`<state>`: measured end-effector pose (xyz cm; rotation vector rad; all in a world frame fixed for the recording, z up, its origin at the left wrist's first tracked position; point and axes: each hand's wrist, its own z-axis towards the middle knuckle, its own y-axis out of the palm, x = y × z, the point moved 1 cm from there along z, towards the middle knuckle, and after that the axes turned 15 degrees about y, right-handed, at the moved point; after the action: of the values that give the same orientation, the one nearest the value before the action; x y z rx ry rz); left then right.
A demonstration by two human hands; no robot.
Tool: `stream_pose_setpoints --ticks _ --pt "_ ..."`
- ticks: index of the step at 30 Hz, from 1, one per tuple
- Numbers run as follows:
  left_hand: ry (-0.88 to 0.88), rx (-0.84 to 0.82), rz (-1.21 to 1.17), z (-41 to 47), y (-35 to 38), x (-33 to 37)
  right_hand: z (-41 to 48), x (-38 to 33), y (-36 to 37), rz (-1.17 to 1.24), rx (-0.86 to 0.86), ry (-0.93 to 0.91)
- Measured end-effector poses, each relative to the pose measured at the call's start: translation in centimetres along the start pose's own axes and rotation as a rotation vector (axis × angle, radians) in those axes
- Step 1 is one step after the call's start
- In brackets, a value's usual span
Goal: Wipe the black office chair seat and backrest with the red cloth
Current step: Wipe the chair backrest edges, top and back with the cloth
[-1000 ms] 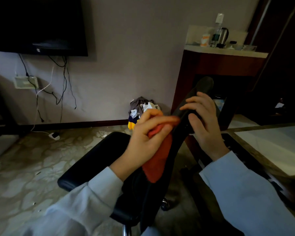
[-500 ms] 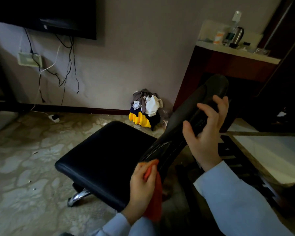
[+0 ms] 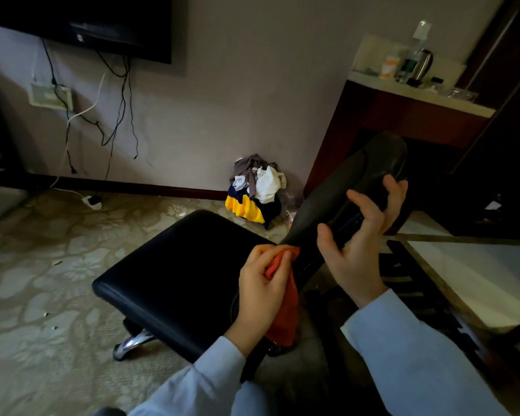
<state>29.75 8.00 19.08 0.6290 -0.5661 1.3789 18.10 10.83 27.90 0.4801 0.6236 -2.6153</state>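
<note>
Bunching the red cloth (image 3: pixel 285 313) in my left grip (image 3: pixel 260 291), fingers clamped round it, I press its top corner against the foot of the backrest (image 3: pixel 339 190). That is just below the frame's centre, where the backrest meets the rear of the seat (image 3: pixel 174 265). A second ago the cloth was high on the backrest, near my right grip (image 3: pixel 356 238). It has since slid down the front face, so I judge one stroke done and the seat still to wipe. My right grip stays at centre right, fingers hooked over the backrest's far edge, thumb on the near side, steadying it. Hidden are the backrest's rear face, the cloth's contact under my fingers, and most of the base; only one chrome leg (image 3: pixel 132 346) shows at lower left. The dim light hides any dust.
</note>
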Motion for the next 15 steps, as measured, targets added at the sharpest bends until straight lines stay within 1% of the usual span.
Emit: stream_pose_setpoints --ticks 4,8,11,13,15 --pt "0.067 -0.038 0.061 -0.6 -0.5 -1.0 -0.2 0.1 0.2 -0.016 0.004 0.002" --pt "0.080 -0.029 0.118 -1.4 -0.9 -1.9 -0.6 0.3 0.4 0.031 -0.034 0.015" --pt "0.036 -0.036 0.149 -2.3 -1.5 -3.0 -0.5 0.4 0.3 0.058 -0.063 0.066" --pt "-0.024 -0.041 0.148 -2.9 -2.1 -3.6 -0.6 0.4 0.1 0.046 -0.077 0.076" --pt "-0.044 -0.040 0.145 -2.6 -2.4 -3.3 -0.7 0.2 0.0 0.040 -0.079 0.077"
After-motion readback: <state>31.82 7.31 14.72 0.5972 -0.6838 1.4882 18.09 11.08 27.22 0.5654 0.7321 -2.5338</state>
